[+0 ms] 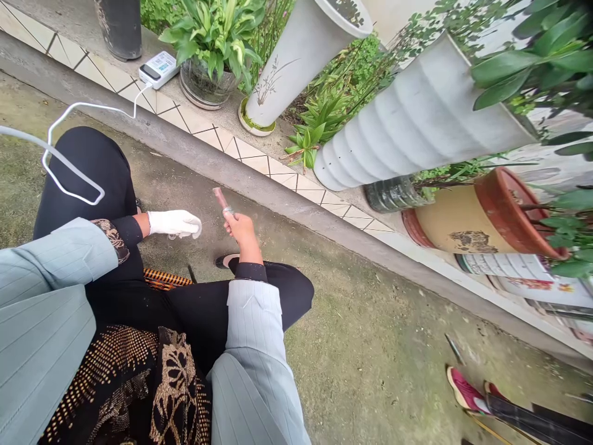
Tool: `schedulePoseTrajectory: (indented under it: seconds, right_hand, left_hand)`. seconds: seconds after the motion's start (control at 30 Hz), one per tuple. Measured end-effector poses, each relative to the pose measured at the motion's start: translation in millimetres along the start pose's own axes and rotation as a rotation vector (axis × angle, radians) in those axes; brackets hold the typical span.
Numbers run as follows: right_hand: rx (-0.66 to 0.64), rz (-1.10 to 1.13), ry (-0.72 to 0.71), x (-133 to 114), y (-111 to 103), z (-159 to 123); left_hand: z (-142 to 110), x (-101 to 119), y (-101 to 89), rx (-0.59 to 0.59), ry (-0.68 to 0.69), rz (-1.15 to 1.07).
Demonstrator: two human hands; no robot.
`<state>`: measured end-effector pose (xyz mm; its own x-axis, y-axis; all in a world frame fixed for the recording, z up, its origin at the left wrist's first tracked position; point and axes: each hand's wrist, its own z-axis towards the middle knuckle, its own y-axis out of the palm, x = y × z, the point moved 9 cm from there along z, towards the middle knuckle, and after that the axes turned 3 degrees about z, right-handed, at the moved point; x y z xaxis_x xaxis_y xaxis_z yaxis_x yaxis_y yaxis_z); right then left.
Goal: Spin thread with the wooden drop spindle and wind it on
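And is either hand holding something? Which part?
The right hand grips a brownish stick-like thing near its silvery part; whether the gloved left hand holds anything is unclear.

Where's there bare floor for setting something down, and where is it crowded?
Widest: the floor between the right knee and the thin rod by the red shoes. Narrower: the strip between the right hand and the tiled ledge. Crowded: the ledge behind its tiles, lined with planters.
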<state>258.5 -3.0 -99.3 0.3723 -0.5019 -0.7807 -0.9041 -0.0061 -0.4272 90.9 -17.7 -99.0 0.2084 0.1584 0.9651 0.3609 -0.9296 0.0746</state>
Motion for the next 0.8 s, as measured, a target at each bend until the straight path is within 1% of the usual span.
schedulePoseTrajectory:
  seconds: [0.07, 0.13, 0.17, 0.23, 0.3, 0.37, 0.47, 0.53, 0.57, 0.6, 0.63, 0.67, 0.73, 0.8]
  right_hand:
    - [-0.122, -0.222, 0.059, 7, 12, -1]
    - [-0.341, -0.372, 0.103, 15, 31, -10]
    - [-0.469, -0.411, 0.111, 18, 42, -17]
    - [-0.713, -0.411, 0.105, 21, 61, -34]
    - [-0.896, -0.348, 0.09, 19, 74, -49]
    - [-1.01, -0.289, 0.079, 16, 81, -60]
    - [-1.102, -0.245, 0.069, 11, 87, -70]
    - [-1.112, -0.176, 0.049, 5, 87, -74]
    - [-1.09, -0.119, 0.028, 0, 86, -73]
    - [-1.04, -0.048, -0.003, -7, 82, -71]
    - [-0.961, 0.035, -0.042, -15, 76, -65]
    - [-0.854, 0.122, -0.084, -22, 68, -58]
    - [-0.595, 0.302, -0.164, -35, 42, -43]
    - [-0.33, 0.443, -0.212, -39, 13, -30]
  left_hand:
    - [-2, 6, -2.9, 0.03, 0.02, 0.017]
    - [-3, 10, -6.3, 0.066, 0.037, 0.05]
    - [-3, 12, -8.2, 0.084, 0.043, 0.073]
    - [-3, 14, -11.8, 0.115, 0.048, 0.124]
    - [-3, 14, -15.0, 0.136, 0.051, 0.163]
    - [-3, 12, -15.8, 0.134, 0.046, 0.165]
    - [-2, 8, -10.9, 0.077, 0.036, 0.133]
    - [-2, 8, -8.8, 0.065, 0.038, 0.128]
    - [-2, 8, -8.2, 0.069, 0.046, 0.126]
    - [-1, 9, -8.0, 0.078, 0.057, 0.114]
    - [-1, 10, -7.5, 0.084, 0.062, 0.095]
    - [-1, 10, -6.8, 0.09, 0.061, 0.073]
    - [0, 7, -6.5, 0.109, 0.034, 0.019]
    - [0, 3, -5.1, 0.108, -0.007, -0.005]
